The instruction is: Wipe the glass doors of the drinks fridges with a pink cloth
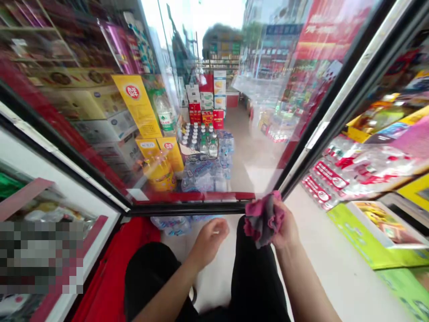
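Observation:
My right hand (286,226) is closed around a crumpled purple and grey cloth (264,219). The cloth bunches out over the fingers, close to the lower frame of a glass door (191,208) and above my right knee. My left hand (212,239) hangs between my knees, just below that frame. Its fingers are loosely bent with a gap to the thumb, and nothing shows in it. The glass pane (241,156) stands in front of me, with reflections across it.
Shrink-wrapped bottle packs (172,225) sit low by the door's bottom edge. On the right are red-labelled bottle packs (330,179) and a green box (362,237). A shelf (97,228) stands at the left, beside red material (114,259). Pale floor (318,268) lies at my right.

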`<state>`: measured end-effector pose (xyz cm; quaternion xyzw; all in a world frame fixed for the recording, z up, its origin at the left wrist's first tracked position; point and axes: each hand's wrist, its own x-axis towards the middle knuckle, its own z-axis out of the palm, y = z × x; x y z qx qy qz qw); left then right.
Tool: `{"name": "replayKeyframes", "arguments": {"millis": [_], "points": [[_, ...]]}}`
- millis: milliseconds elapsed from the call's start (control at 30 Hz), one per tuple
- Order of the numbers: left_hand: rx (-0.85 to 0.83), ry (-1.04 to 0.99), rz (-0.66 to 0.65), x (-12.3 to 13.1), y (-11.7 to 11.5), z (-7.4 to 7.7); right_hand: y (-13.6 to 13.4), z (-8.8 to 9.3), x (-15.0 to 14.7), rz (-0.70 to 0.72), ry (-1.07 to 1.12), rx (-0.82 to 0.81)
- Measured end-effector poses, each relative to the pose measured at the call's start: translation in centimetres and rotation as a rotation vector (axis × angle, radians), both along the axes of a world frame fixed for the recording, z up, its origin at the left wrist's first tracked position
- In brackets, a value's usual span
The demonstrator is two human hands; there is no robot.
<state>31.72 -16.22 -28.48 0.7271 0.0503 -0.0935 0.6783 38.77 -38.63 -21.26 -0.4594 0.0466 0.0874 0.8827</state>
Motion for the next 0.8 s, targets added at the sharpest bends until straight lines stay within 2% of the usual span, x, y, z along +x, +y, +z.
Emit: {"name": "replayKeyframes", "arguments": {"millis": [133, 233, 367, 467, 633, 733, 800], "points": [[-0.253, -0.024, 0.015, -0.6, 0.4, 2.8, 4.9, -1.2, -2.3, 0.119, 0.135, 0.16], [-0.312, -0.047, 0.038, -1.5, 0.6, 3.7, 7.3, -2.1, -3.4, 0.167, 0.153, 0.217], [-0.247, -0.054, 0.128, -2.6, 1.4, 4.0, 8.8, -3.3, -4.1, 0.259, 0.143, 0.201], [-0.194, -0.031, 0.198, -3.5, 3.0, 4.5, 9.2, -4.2, -4.1, 0.346, 0.143, 0.194], [-0.07, -0.013, 0.254, -4.8, 6.3, 5.6, 10.1, -5.6, -4.5, 0.371, 0.098, 0.075], [0.001, -0.01, 0.292, -5.1, 7.3, 5.4, 10.4, -5.8, -4.7, 0.375, 0.106, 0.043], [0.04, -0.036, 0.373, -5.2, 7.1, 5.0, 10.4, -5.8, -4.5, 0.342, 0.102, 0.025]]}}
